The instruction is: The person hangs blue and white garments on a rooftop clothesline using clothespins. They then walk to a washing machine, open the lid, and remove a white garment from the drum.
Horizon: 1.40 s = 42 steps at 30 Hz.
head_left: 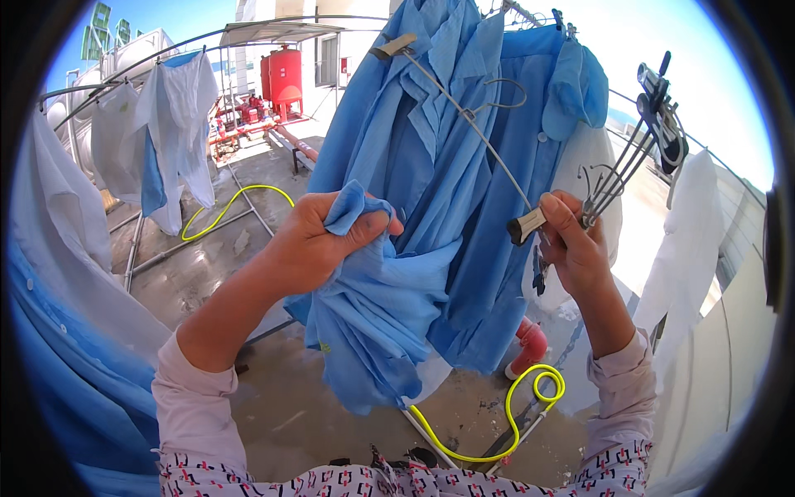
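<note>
My left hand (319, 240) is closed around the bunched top of a light blue cloth garment (377, 306), whose folds hang down below my fist. Pinched in my right hand (575, 248) is one end clip (527, 225) of a metal clip hanger (507, 168). Its rod slants up to the left, and its other clip (392, 46) lies in front of the hanging clothes. Several more clip hangers (658, 124) stick up from the same hand in a bundle. Which fingers hold them is partly hidden. The clip hanger and the garment are apart.
Blue garments (414, 108) hang on a line straight ahead, with a blue cap-like piece (575, 87) at their right. White clothes (178, 116) hang at left, more at right. A yellow hose (489, 457) and pipes cross the wet floor (290, 385). A red tank (281, 79) stands behind.
</note>
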### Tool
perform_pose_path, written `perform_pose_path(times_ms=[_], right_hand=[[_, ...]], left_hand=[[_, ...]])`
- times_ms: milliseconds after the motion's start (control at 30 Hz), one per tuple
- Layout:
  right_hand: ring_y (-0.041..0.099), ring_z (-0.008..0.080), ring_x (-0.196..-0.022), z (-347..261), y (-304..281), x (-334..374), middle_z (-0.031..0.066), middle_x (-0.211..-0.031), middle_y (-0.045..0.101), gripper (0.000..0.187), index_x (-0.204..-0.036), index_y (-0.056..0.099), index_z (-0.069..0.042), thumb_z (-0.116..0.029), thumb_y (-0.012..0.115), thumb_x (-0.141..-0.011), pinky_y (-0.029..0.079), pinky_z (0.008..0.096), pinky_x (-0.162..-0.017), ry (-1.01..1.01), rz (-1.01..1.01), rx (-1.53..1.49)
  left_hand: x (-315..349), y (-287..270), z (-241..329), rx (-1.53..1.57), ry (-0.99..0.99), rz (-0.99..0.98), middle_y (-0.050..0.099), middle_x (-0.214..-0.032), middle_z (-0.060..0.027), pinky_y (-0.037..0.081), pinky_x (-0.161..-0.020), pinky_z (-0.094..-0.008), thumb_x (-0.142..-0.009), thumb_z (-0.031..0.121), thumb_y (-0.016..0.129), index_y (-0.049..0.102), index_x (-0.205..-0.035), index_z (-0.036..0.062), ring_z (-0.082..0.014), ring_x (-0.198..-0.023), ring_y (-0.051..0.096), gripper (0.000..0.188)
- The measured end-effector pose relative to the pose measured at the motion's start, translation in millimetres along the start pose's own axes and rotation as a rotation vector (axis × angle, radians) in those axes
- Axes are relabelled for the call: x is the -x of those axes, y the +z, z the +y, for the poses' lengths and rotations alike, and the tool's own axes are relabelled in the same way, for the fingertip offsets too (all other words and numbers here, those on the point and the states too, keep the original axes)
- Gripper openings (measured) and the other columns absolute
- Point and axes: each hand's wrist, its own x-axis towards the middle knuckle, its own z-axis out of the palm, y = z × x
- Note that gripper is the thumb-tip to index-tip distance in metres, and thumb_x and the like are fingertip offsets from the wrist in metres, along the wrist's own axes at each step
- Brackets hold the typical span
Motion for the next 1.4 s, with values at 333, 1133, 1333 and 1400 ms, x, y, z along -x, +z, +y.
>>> perform_pose_path(times_ms=[333, 1133, 1333, 1400], right_hand=[[0.036, 0.0036, -0.048, 30.6, -52.5, 59.1, -0.003, -0.058, 0.041, 0.029, -0.08, 0.052, -0.004, -0.032, 0.052, -0.089, 0.026, 0.0188, -0.043, 0.002, 0.005, -0.188], [0.036, 0.0023, -0.051, 68.9, 155.9, 54.9, -0.004, -0.061, 0.044, 0.027, -0.078, 0.051, -0.007, -0.031, 0.06, -0.087, 0.025, 0.0188, -0.045, 0.041, -0.536, -0.521], [0.032, 0.0001, -0.049, 23.0, 156.9, -13.6, -0.0054, -0.06, 0.045, 0.02, -0.077, 0.054, -0.008, -0.022, 0.057, -0.091, 0.023, 0.0169, -0.044, -0.302, -0.178, -0.359], [0.034, -0.0007, -0.049, -4.0, 164.0, -47.8, -0.006, -0.057, 0.043, 0.019, -0.078, 0.057, -0.006, -0.021, 0.059, -0.09, 0.023, 0.0166, -0.044, -0.463, -0.034, -0.194]], left_hand=[[93.5, -48.9, 62.5, 0.042, 0.017, 0.435, 0.057, -0.086, 0.0003, 0.039, -0.075, -0.0232, -0.094, 0.027, 0.053, 0.063, -0.088, 0.0044, -0.007, -0.079, 0.049, 0.025], [275.2, -28.7, 150.3, -0.453, -0.512, 0.7, 0.062, -0.086, -0.0025, 0.043, -0.073, -0.0253, -0.093, 0.031, 0.056, 0.063, -0.089, 0.0029, -0.0087, -0.081, 0.053, 0.029], [309.3, -53.0, 162.2, -0.457, -0.488, 0.741, 0.061, -0.08, -0.0007, 0.041, -0.062, -0.0232, -0.092, 0.026, 0.058, 0.063, -0.084, 0.0031, -0.006, -0.069, 0.05, 0.025], [320.3, -59.8, 164.9, -0.474, -0.443, 0.756, 0.06, -0.077, -0.0013, 0.04, -0.06, -0.0228, -0.09, 0.025, 0.06, 0.063, -0.083, 0.0029, -0.006, -0.066, 0.048, 0.024]])
